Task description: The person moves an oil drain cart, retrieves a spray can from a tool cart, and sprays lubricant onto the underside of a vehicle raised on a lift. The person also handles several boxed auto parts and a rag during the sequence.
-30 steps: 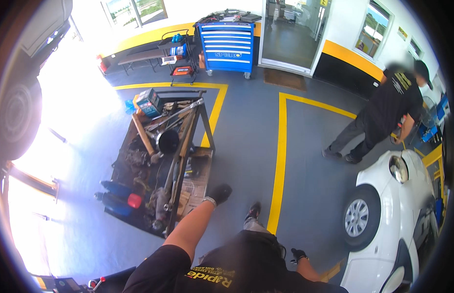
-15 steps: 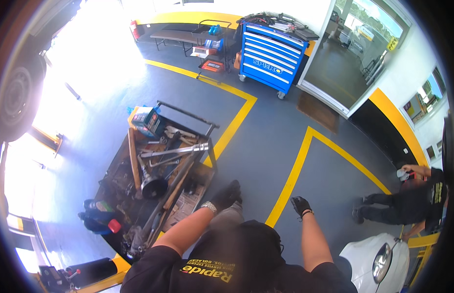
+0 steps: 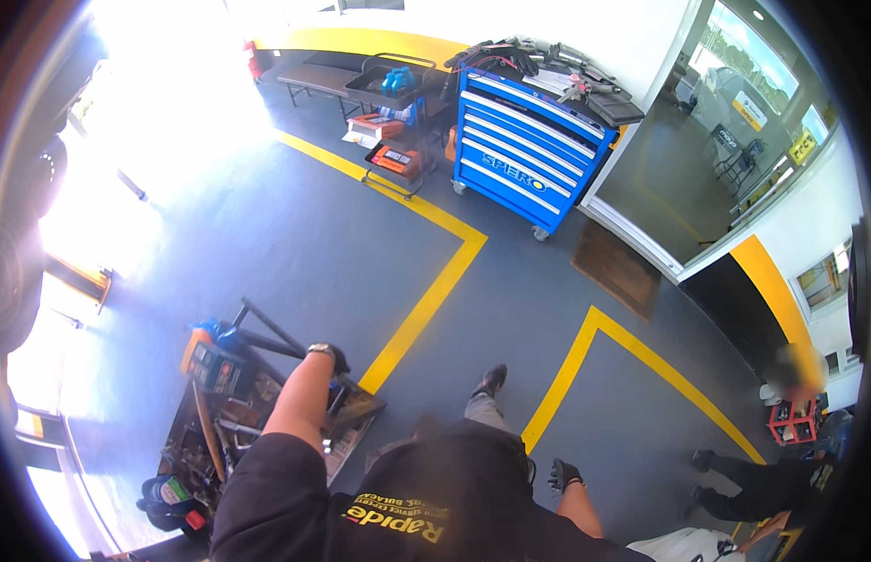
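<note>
My left hand [image 3: 338, 359], in a black glove with a watch at the wrist, is over the right end of a tool cart [image 3: 365, 409]. Its fingers are mostly hidden, so whether they touch the cart's frame is unclear. My right hand [image 3: 565, 476], gloved too, hangs low beside me, fingers loosely bent and apart, with nothing in it. On the cart lie a wooden handle [image 3: 209, 426], a teal box [image 3: 220, 368], a dark bottle with a red cap [image 3: 173, 499] and several metal tools. My arm and body cover part of the cart.
Ahead stands a blue wheeled tool cabinet [image 3: 524, 155] beside a glass door [image 3: 679, 140]. A black shelf trolley [image 3: 384, 94] is left of it. Yellow lines [image 3: 426, 304] mark the grey floor. At right are a co-worker [image 3: 763, 487], a red trolley [image 3: 793, 426] and a white car part [image 3: 688, 546].
I have moved forward, and the cabinet looks nearer. The cart has shifted lower left in view. My left hand has moved up and left to the cart's end; my right hand is lower.
</note>
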The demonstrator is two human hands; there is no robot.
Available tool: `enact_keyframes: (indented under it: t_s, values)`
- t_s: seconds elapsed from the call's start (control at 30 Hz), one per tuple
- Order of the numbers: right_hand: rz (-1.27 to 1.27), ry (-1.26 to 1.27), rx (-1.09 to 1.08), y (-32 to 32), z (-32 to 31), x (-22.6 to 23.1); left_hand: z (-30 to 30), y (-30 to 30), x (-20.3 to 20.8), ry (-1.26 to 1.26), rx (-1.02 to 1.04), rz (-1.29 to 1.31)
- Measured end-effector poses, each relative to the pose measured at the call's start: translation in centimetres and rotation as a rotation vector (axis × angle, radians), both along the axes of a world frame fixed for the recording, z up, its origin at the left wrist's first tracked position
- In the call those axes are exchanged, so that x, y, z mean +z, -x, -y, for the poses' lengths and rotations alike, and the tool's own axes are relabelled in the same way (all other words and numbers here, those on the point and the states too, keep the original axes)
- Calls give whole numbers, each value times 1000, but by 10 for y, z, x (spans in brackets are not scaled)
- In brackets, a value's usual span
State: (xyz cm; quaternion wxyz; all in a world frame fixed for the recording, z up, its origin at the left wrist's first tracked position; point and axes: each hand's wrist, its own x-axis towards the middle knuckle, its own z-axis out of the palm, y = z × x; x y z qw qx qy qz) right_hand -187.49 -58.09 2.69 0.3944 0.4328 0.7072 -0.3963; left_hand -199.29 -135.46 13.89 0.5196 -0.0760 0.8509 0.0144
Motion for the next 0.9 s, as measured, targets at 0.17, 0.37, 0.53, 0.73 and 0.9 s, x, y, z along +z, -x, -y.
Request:
enact_keyframes:
  t_s: [0.17, 0.37, 0.53, 0.73, 0.9]
  values:
    - [253, 24, 187, 131, -22, -43, -7, 30, -15, 136, -11, 182]
    - [-166, -64, 838, 417, 5, -18, -33, 62, 0, 86, 259, 132]
    - [-368, -536, 2091, 683, 63, 20, -40, 39, -26, 3, 574, 126]
    - [-136, -207, 719, 871, 244, -4, -59, -1, -32, -113, 933, 248]
    - [-424, -278, 1955, 908, 478, -18, -66, -8, -6, -165, 1158, 346]
